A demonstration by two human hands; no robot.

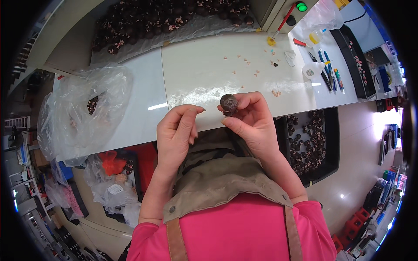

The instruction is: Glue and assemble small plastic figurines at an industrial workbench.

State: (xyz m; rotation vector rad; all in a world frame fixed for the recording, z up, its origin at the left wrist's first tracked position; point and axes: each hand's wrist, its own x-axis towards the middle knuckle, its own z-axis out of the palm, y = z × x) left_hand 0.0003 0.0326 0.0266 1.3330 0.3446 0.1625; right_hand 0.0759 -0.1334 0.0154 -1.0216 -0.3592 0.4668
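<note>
Head view: on the pale surface's (196,65) left end sits a clear plastic bag (96,126); below its right half, a black tray (335,143). At its near edge, the left hand (175,132) curls narrow while the right hand (254,124) pinches a dark ball (228,104).

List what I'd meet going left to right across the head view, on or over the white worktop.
Clear plastic bag, left hand, right hand holding a dark ball, small white scrap, white squeeze bottle, long black tray.
</note>
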